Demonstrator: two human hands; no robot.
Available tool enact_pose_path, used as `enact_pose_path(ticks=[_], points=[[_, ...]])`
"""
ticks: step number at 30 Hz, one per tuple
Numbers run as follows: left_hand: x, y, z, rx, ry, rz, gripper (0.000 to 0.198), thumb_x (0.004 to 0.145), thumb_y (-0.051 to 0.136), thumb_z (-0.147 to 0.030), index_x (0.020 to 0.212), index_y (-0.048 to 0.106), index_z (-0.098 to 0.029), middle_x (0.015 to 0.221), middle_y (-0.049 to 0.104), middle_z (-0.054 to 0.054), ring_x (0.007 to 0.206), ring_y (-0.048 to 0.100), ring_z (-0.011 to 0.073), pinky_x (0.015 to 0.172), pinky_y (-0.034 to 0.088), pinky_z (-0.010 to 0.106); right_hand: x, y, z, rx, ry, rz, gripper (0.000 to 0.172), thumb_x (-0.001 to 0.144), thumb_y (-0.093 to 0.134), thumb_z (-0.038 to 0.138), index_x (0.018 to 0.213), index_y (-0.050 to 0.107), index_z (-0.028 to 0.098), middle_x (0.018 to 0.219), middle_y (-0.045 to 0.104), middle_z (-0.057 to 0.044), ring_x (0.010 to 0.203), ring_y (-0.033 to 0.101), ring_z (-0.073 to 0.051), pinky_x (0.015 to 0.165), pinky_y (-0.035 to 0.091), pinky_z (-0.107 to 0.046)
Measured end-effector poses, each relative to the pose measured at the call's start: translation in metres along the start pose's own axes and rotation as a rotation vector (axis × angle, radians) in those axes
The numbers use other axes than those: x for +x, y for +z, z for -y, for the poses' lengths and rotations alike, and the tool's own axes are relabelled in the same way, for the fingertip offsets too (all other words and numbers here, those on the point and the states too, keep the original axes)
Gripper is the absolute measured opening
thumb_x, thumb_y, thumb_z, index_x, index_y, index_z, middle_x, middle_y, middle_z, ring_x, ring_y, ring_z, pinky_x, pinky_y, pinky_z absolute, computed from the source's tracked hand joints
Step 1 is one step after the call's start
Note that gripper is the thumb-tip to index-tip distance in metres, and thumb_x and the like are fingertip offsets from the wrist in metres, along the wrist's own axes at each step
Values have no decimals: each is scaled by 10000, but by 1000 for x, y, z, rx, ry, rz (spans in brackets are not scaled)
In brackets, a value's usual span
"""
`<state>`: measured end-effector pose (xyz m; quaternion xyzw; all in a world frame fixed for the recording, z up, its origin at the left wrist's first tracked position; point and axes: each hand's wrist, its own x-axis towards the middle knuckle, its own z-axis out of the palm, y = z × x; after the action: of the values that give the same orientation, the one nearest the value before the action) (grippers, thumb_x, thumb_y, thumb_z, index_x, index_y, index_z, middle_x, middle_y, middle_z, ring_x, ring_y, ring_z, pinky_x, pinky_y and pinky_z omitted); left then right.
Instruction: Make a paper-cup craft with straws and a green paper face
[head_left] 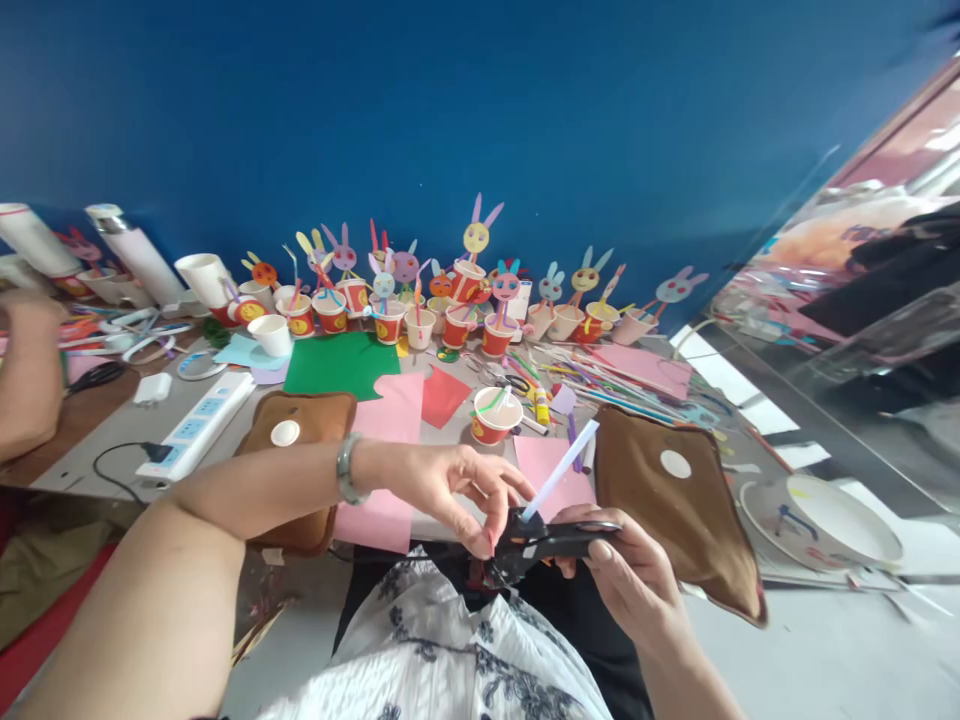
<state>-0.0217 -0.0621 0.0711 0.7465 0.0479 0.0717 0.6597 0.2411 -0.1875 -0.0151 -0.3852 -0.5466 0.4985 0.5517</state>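
Observation:
My right hand (637, 580) is closed round a black hot-glue gun (551, 541), held low in front of my lap. A whitish glue stick (562, 468) sticks up and to the right out of it. My left hand (461, 490) reaches across to the gun's left end, with thumb and forefinger pinched together. A tiny pinkish bit shows at those fingertips, too small to name. Just beyond the hands stands a red and white paper cup (495, 417) with a green strip and a clear piece in it. Pink paper (544, 455) lies beside the cup.
Paper cups with rabbit-face figures (506, 295) line the blue wall. Two brown hot-water bags (675, 510) flank the work area. A power strip (206, 425), green paper (341, 362), scissors (517, 383) and coloured sticks (622, 385) lie around. Another person's arm (30, 370) rests at far left.

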Motion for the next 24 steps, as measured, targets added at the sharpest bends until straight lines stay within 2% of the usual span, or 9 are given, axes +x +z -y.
enact_pose_path(ticks=[3, 5, 10, 15, 17, 20, 22, 24], points=[[14, 8, 11, -99, 18, 35, 242, 699, 877, -427, 718, 745, -225, 845, 694, 78, 1369, 483, 271, 1174, 371, 414, -3, 1, -9, -51, 20, -32, 177, 953, 622, 379, 1058, 690, 254, 1067, 721, -110, 687, 687, -197, 626, 610, -371], [16, 10, 15, -128, 17, 29, 272, 684, 885, -451, 711, 743, -220, 875, 698, 85, 1334, 509, 272, 1157, 383, 405, -3, 2, -15, -50, 24, -68, 155, 942, 643, 378, 1047, 658, 265, 1116, 707, -97, 705, 692, -193, 660, 623, -386], [12, 11, 23, -222, 8, -64, 298, 744, 844, -470, 756, 733, -194, 1148, 663, 102, 1240, 548, 234, 1064, 437, 357, 8, 10, -24, 1, 4, -96, 177, 931, 660, 404, 965, 539, 279, 1191, 677, -62, 817, 717, -188, 702, 632, -368], [10, 18, 30, -130, 25, -192, 264, 750, 851, -424, 743, 730, -189, 958, 624, 66, 1044, 563, 194, 987, 447, 335, 18, 19, -23, 37, 24, -18, 231, 934, 650, 423, 922, 478, 269, 1200, 668, -71, 863, 717, -191, 732, 632, -371], [10, 20, 27, -94, 28, -218, 262, 767, 838, -421, 740, 731, -183, 919, 608, 58, 977, 564, 180, 960, 453, 333, 20, 18, -21, 56, 23, 31, 214, 944, 637, 404, 902, 482, 262, 1237, 660, -71, 903, 722, -197, 763, 632, -386], [10, 19, 14, -39, 8, -238, 292, 749, 849, -437, 723, 732, -171, 906, 596, 54, 926, 570, 172, 949, 464, 339, 21, 11, -17, -16, 23, 77, 170, 927, 666, 388, 975, 551, 272, 1316, 652, -91, 1103, 697, -247, 873, 619, -435], [9, 15, 2, 42, -10, -256, 288, 737, 857, -433, 740, 743, -168, 910, 609, 62, 955, 576, 188, 947, 465, 342, 22, 6, -12, -104, 6, 45, 268, 907, 695, 382, 1139, 598, 288, 1371, 635, -114, 1212, 651, -268, 968, 585, -465], [9, 9, -9, 133, -11, -309, 254, 765, 835, -408, 785, 755, -168, 917, 620, 64, 953, 575, 189, 945, 460, 346, 22, 2, -6, -184, -62, -60, 367, 913, 688, 365, 1262, 603, 288, 1362, 644, -125, 1207, 650, -267, 1014, 558, -479]])
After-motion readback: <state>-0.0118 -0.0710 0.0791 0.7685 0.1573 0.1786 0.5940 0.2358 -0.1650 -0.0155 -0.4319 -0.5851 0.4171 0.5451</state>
